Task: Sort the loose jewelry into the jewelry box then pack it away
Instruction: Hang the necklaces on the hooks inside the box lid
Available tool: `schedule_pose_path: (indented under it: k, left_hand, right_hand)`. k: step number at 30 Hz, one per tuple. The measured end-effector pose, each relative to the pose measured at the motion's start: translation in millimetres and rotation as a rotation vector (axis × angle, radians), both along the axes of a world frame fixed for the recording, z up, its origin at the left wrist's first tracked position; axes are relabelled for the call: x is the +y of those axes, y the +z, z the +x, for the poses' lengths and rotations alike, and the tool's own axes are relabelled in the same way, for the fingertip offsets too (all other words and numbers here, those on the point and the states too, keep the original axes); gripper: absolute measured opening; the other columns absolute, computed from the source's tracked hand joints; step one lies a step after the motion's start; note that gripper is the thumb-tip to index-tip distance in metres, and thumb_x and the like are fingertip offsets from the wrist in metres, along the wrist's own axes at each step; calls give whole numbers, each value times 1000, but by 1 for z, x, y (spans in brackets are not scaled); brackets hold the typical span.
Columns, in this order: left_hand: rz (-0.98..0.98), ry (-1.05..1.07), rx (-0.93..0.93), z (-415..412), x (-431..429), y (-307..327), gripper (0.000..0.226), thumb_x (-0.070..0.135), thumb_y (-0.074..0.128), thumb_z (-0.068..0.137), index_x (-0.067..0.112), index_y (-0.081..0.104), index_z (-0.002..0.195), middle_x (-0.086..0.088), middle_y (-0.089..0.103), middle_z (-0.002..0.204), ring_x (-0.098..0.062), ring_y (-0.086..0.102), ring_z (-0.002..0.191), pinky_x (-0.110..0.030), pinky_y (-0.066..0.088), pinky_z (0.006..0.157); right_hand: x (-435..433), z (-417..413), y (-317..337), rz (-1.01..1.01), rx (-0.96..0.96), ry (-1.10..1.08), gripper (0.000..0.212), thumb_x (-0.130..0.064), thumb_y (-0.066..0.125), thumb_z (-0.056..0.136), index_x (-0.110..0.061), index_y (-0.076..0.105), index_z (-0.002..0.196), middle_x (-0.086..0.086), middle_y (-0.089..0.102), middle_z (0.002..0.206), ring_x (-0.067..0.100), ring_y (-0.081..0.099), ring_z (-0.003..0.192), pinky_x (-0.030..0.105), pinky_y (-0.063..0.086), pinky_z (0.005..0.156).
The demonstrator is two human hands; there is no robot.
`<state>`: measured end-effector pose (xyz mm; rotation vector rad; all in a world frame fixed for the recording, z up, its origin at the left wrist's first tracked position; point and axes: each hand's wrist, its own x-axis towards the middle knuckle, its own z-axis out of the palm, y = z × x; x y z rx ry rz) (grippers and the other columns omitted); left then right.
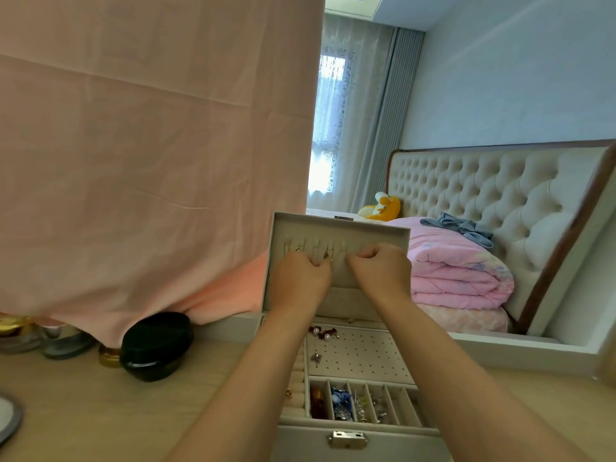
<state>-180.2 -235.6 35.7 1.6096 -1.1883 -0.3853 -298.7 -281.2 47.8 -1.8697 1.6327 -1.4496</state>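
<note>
A pale grey jewelry box (353,425) stands open on the table, its lid (340,228) upright. A row of hooks inside the lid carries a thin gold necklace (328,256). My left hand (300,281) and my right hand (380,268) are both raised to the lid, fingers curled and pinching at the necklace by the hooks; the chain between them is too small to trace. Below, the perforated earring panel (360,355) holds red and pearl earrings (321,331). The front compartments (363,403) hold several small pieces.
A black oval case (156,345) and a gold-capped jar (108,356) sit to the left under a hanging pink cloth (150,145). A round mirror's edge (8,418) shows at far left. A bed with folded pink quilts (456,271) lies behind the table.
</note>
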Motion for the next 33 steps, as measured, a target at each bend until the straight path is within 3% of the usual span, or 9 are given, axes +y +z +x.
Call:
schedule_pose_path:
  k: [2, 4, 8, 11, 14, 20, 24, 29, 33]
  left_hand:
    - [23, -112, 25, 0, 4, 1, 39, 29, 59, 95, 15, 58, 58, 2, 53, 55, -19, 52, 60, -31, 42, 58]
    - [45, -200, 49, -1, 9, 3, 31, 30, 54, 97, 12, 72, 79, -6, 68, 73, -20, 59, 69, -39, 54, 73]
    - [84, -365, 2, -3, 20, 1, 28, 32, 51, 99, 13, 71, 93, -11, 74, 91, -28, 70, 86, -48, 58, 87]
    - [129, -493, -13, 0, 27, 1, 24, 28, 52, 99, 15, 71, 97, -6, 76, 93, -21, 72, 88, -43, 58, 90]
    - [180, -542, -40, 9, 33, 5, 24, 30, 55, 100, 15, 73, 104, -2, 75, 98, -13, 68, 85, -30, 56, 82]
    - [215, -430, -165, 16, 32, 6, 24, 39, 59, 96, 26, 69, 113, 5, 69, 109, -14, 63, 102, -37, 51, 95]
    - [103, -482, -47, 0, 33, 3, 29, 33, 60, 97, 27, 67, 124, 10, 68, 117, -6, 61, 108, -23, 46, 86]
    - [99, -549, 116, -12, 35, 0, 20, 28, 60, 99, 24, 70, 115, 8, 76, 98, 2, 59, 70, -11, 47, 57]
    - [111, -515, 128, -12, 35, 0, 19, 27, 60, 99, 14, 73, 100, 4, 76, 89, -1, 56, 61, -13, 45, 54]
  right_hand:
    - [7, -2, -2, 89, -38, 52, 25, -21, 69, 82, 4, 68, 77, 17, 69, 80, 32, 61, 74, 31, 44, 60]
    - [17, -3, -1, 219, -123, 155, 26, -23, 63, 87, -1, 65, 72, 15, 64, 70, 30, 52, 59, 32, 40, 56]
    - [39, -3, 1, 469, -279, 317, 31, -33, 54, 96, -10, 71, 84, 7, 70, 67, 18, 55, 52, 25, 43, 50]
    - [44, -2, -2, 490, -380, 437, 28, -28, 60, 96, -4, 73, 93, 15, 69, 77, 20, 66, 59, 38, 60, 64]
    - [40, -6, -3, 447, -371, 470, 20, -21, 64, 95, -4, 74, 93, 15, 75, 88, 28, 71, 79, 52, 60, 85]
    - [38, -25, 9, 250, -203, 426, 13, -18, 66, 95, -8, 74, 91, 4, 76, 77, 16, 68, 70, 25, 53, 67]
    - [34, -31, 13, 152, -59, 426, 15, -19, 69, 92, -11, 77, 83, -1, 75, 74, 15, 69, 77, 35, 56, 81]
    - [33, -33, 12, 117, 14, 434, 9, -19, 69, 91, -21, 77, 91, -6, 75, 86, 5, 68, 80, 18, 51, 66]
    - [32, -37, 9, 134, 36, 461, 9, -19, 69, 90, -20, 78, 87, -10, 72, 78, -1, 61, 68, 25, 47, 68]
